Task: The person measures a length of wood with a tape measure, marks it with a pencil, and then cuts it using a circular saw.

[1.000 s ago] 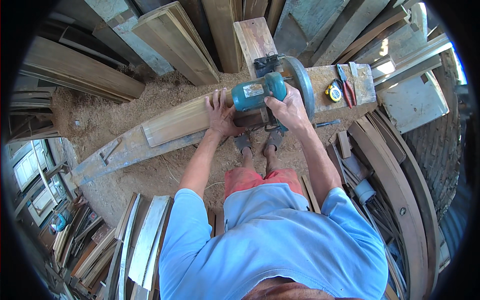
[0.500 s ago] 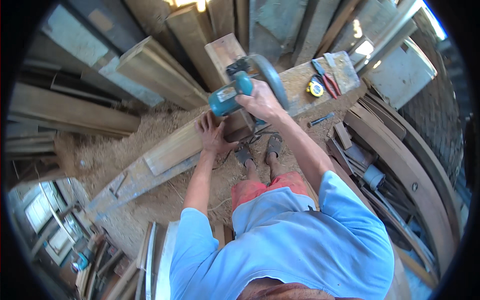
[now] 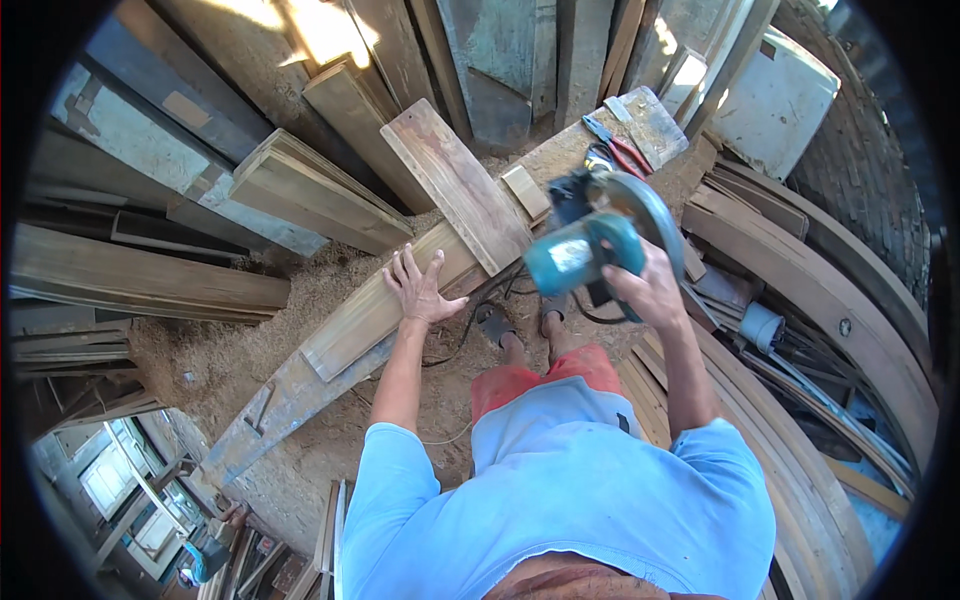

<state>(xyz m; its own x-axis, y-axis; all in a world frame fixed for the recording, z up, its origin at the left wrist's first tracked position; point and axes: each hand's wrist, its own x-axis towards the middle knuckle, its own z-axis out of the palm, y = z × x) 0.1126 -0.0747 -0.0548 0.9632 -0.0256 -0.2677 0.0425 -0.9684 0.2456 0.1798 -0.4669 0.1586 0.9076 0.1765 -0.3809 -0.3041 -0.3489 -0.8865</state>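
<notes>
My right hand (image 3: 650, 290) grips the handle of a teal circular saw (image 3: 570, 258), held up to the right of the boards and slightly blurred. My left hand (image 3: 420, 290) presses on a pale plank (image 3: 350, 325), fingers spread. Across that plank lies a shorter brown board (image 3: 460, 185), just beyond my left fingertips. Beside its right edge sits a small wood block (image 3: 526, 192). All of these rest along a long, worn bench plank (image 3: 240, 435). The saw's power cord (image 3: 470, 318) trails down near my feet.
Red-handled pliers (image 3: 630, 156) lie at the bench's far right end, beside a partly hidden tape measure (image 3: 598, 158). Upright boards (image 3: 320, 190) lean at the back and left. Curved timbers (image 3: 790, 250) and a white bucket (image 3: 760, 325) are at right. Sawdust (image 3: 190, 345) covers the ground.
The saw has moved right and toward me, off the crosswise board, which now shows fully with the small block beside it. My left hand stays on the plank.
</notes>
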